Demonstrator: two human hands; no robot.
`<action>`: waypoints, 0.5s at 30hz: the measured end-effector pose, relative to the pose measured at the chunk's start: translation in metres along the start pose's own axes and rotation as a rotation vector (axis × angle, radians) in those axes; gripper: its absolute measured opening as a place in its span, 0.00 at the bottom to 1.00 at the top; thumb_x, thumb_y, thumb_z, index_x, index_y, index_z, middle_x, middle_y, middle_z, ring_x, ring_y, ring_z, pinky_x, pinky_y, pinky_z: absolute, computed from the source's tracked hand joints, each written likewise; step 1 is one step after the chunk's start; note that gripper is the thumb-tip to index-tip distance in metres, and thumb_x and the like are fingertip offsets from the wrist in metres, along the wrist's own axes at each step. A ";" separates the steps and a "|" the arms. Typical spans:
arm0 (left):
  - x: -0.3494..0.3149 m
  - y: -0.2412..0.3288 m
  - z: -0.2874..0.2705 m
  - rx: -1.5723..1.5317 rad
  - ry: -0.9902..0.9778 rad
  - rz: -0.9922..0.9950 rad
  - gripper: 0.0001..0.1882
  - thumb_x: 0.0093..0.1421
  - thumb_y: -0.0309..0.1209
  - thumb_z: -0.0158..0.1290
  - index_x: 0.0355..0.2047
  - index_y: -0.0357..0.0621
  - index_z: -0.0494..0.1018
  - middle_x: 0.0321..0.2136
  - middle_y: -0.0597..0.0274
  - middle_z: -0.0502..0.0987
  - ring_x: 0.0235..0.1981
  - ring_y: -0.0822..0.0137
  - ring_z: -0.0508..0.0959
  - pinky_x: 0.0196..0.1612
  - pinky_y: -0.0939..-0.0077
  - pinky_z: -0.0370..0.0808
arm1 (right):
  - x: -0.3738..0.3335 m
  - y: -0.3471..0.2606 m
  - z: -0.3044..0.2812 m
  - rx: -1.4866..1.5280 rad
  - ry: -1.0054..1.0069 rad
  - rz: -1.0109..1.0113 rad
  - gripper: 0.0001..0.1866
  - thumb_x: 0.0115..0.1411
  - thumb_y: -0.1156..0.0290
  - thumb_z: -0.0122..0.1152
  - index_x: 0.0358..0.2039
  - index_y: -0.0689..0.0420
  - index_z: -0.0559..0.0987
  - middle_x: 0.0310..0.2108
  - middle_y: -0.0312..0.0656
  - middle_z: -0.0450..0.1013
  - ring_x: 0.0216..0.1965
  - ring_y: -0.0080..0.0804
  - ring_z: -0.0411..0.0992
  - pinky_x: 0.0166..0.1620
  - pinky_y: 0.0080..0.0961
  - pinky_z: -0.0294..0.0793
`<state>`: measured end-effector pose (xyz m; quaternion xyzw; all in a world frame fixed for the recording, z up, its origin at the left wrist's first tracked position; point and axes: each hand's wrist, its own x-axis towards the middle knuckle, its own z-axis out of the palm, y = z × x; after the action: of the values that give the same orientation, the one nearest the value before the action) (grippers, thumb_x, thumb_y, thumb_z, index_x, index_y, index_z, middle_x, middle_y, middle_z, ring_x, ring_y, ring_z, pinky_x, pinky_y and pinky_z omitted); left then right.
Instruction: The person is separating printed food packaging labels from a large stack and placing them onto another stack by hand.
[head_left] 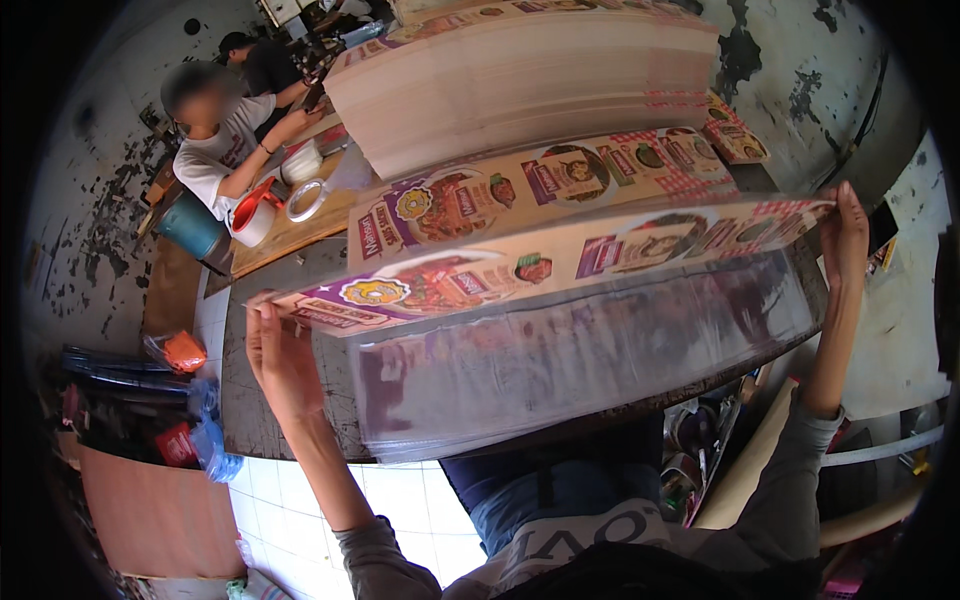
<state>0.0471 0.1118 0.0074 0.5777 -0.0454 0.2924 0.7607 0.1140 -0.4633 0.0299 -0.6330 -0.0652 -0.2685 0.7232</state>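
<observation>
Between my two hands stretches a long printed food banner panel (560, 262), bowed a little and tilted up on its long edge. My left hand (283, 355) pinches its left end, thumb and fingers at the corner. At the opposite end my right hand (848, 235) grips the upper right corner. Below the panel, along the near table edge, lie long clear plastic sleeves (590, 350) in a flat layer. Just behind it rests another printed panel (450, 205) of the same design. A tall stack of panels (520, 105) rises at the back, pale edges facing me.
The dark table (265, 400) has a curved-looking front edge. At the far left a co-worker (220, 140) sits by a wooden board (275, 250) holding a red tape dispenser (262, 205) and a tape roll (306, 201). Rolled tubes (745, 455) lean below right.
</observation>
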 end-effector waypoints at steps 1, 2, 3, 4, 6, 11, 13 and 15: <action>0.001 0.004 0.005 -0.016 0.039 -0.025 0.12 0.59 0.37 0.48 0.39 0.43 0.68 0.37 0.66 0.71 0.40 0.72 0.70 0.46 0.73 0.63 | 0.004 -0.002 0.002 -0.011 0.014 0.000 0.13 0.62 0.61 0.47 0.30 0.56 0.73 0.28 0.34 0.69 0.31 0.20 0.65 0.39 0.20 0.63; 0.002 0.005 0.008 -0.039 0.101 -0.021 0.10 0.59 0.35 0.48 0.38 0.43 0.69 0.36 0.65 0.72 0.40 0.72 0.70 0.45 0.74 0.64 | 0.007 -0.002 -0.003 -0.061 0.050 -0.002 0.12 0.63 0.62 0.46 0.30 0.56 0.73 0.28 0.34 0.70 0.30 0.20 0.66 0.38 0.19 0.64; 0.003 0.004 0.006 -0.041 0.067 -0.043 0.09 0.58 0.34 0.48 0.37 0.43 0.69 0.36 0.64 0.72 0.40 0.72 0.71 0.45 0.74 0.64 | 0.007 0.001 -0.006 -0.072 0.054 0.026 0.12 0.63 0.63 0.46 0.31 0.56 0.73 0.28 0.34 0.70 0.30 0.20 0.66 0.38 0.19 0.64; 0.005 0.004 0.002 -0.046 0.033 -0.063 0.09 0.58 0.33 0.48 0.37 0.43 0.69 0.36 0.63 0.73 0.39 0.72 0.71 0.45 0.74 0.64 | 0.006 0.002 -0.008 -0.085 0.058 0.049 0.11 0.63 0.63 0.46 0.31 0.56 0.73 0.28 0.34 0.70 0.31 0.20 0.66 0.38 0.19 0.64; 0.007 0.000 0.000 -0.083 0.015 -0.079 0.08 0.57 0.31 0.48 0.36 0.43 0.69 0.34 0.62 0.73 0.38 0.71 0.71 0.44 0.75 0.64 | 0.007 0.010 -0.015 -0.071 -0.002 0.074 0.11 0.63 0.63 0.47 0.32 0.56 0.73 0.29 0.34 0.70 0.31 0.19 0.67 0.38 0.19 0.65; 0.011 -0.006 0.001 -0.086 0.008 -0.024 0.09 0.56 0.28 0.46 0.38 0.43 0.68 0.30 0.61 0.71 0.36 0.70 0.72 0.42 0.74 0.65 | -0.004 0.014 -0.001 0.006 -0.013 0.019 0.09 0.62 0.66 0.47 0.35 0.57 0.72 0.31 0.36 0.71 0.33 0.20 0.68 0.39 0.18 0.65; 0.009 -0.003 0.008 -0.110 0.063 -0.036 0.12 0.56 0.27 0.45 0.41 0.43 0.65 0.29 0.60 0.70 0.34 0.69 0.73 0.40 0.75 0.66 | -0.004 0.012 -0.004 -0.028 -0.011 0.019 0.09 0.62 0.68 0.47 0.40 0.58 0.70 0.32 0.37 0.71 0.33 0.20 0.68 0.39 0.17 0.65; 0.008 -0.003 0.010 -0.125 0.088 -0.029 0.15 0.55 0.25 0.44 0.44 0.43 0.63 0.29 0.60 0.69 0.31 0.69 0.73 0.39 0.75 0.67 | -0.006 0.008 0.000 -0.081 0.047 0.005 0.11 0.62 0.70 0.47 0.45 0.58 0.67 0.33 0.39 0.71 0.33 0.20 0.69 0.38 0.16 0.65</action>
<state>0.0581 0.1053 0.0117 0.5162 -0.0218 0.3032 0.8007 0.1128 -0.4606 0.0203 -0.6553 -0.0355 -0.2838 0.6991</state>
